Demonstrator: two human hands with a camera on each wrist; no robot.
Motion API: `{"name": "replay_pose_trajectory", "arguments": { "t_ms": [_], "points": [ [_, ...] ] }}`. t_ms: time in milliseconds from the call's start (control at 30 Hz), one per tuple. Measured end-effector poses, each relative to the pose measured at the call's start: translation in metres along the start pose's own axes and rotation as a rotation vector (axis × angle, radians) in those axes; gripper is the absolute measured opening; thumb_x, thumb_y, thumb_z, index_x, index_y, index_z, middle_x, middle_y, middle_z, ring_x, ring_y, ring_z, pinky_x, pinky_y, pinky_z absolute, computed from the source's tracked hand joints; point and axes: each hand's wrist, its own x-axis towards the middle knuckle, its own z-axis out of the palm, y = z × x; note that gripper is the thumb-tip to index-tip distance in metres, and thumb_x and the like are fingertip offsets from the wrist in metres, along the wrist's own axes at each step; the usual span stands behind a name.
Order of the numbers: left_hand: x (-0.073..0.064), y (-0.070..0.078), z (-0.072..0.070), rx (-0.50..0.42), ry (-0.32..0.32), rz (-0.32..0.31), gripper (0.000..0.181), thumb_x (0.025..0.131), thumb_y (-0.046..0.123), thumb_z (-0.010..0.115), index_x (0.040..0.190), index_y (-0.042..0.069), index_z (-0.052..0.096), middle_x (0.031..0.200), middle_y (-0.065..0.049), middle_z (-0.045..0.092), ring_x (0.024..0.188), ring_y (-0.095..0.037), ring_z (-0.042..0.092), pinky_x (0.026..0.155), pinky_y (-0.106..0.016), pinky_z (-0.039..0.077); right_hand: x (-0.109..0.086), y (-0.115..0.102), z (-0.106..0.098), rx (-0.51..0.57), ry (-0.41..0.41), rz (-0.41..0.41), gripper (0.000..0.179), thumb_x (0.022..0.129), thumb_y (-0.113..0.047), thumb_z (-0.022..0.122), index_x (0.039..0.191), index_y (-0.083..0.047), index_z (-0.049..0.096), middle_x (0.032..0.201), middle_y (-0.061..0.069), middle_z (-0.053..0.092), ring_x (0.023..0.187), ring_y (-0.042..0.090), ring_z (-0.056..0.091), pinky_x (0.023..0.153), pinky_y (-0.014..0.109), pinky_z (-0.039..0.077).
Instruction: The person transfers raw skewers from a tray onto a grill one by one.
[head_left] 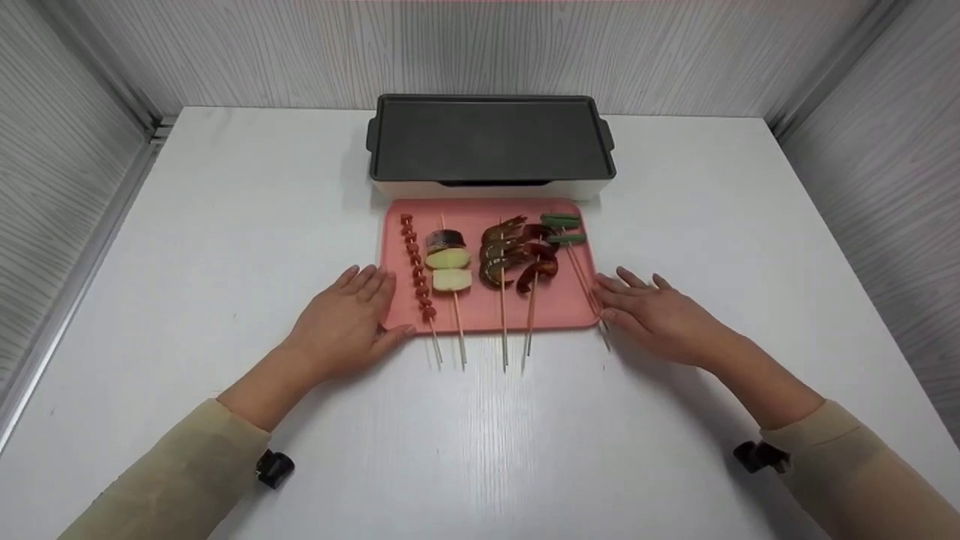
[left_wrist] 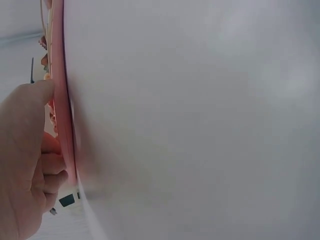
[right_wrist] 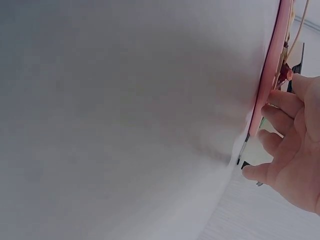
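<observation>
A pink tray bears several skewers of food. From left to right they carry small red pieces, pale slices under a dark piece, shrimp, brown-red curled pieces and green pieces. My left hand lies along the tray's left edge, fingers extended, with the thumb at the front left corner. At the front right corner my right hand touches the rim with its fingers fairly straight. Both wrist views show fingertips against the tray's side.
Right behind the tray stands a griddle with a dark flat plate and a white base. Skewer sticks jut past the tray's front edge over the white table. Wood-grain panels enclose the back and sides.
</observation>
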Motion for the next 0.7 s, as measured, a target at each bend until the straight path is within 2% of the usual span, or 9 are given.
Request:
{"name": "replay_pose_trajectory", "arguments": {
  "t_ms": [367, 567, 700],
  "points": [
    [0.01, 0.013, -0.001, -0.039, 0.012, -0.003, 0.09, 0.108, 0.065, 0.04, 0.161, -0.008, 0.035, 0.165, -0.025, 0.036, 0.157, -0.04, 0.03, 0.13, -0.05, 0.015, -0.01, 0.012, -0.006, 0.032, 0.018, 0.037, 0.056, 0.114, -0.045, 0.044, 0.162, -0.016, 0.045, 0.17, 0.005, 0.034, 0.161, 0.036, 0.021, 0.124, 0.071, 0.012],
    [0.011, 0.017, 0.0, -0.06, -0.016, -0.049, 0.095, 0.106, 0.07, 0.038, 0.164, -0.005, 0.029, 0.169, -0.022, 0.028, 0.16, -0.038, 0.021, 0.13, -0.049, 0.013, -0.013, 0.016, -0.004, 0.032, 0.015, 0.053, 0.057, 0.114, -0.048, 0.042, 0.162, -0.017, 0.044, 0.17, 0.005, 0.034, 0.161, 0.036, 0.02, 0.124, 0.072, 0.013],
    [0.012, 0.019, 0.001, -0.081, -0.019, -0.048, 0.096, 0.106, 0.07, 0.038, 0.164, -0.005, 0.027, 0.172, -0.022, 0.022, 0.161, -0.039, 0.017, 0.13, -0.05, 0.013, -0.014, 0.018, -0.003, 0.036, 0.021, 0.051, 0.057, 0.114, -0.048, 0.041, 0.162, -0.017, 0.044, 0.17, 0.006, 0.034, 0.161, 0.037, 0.02, 0.123, 0.072, 0.013]
  ]
}}
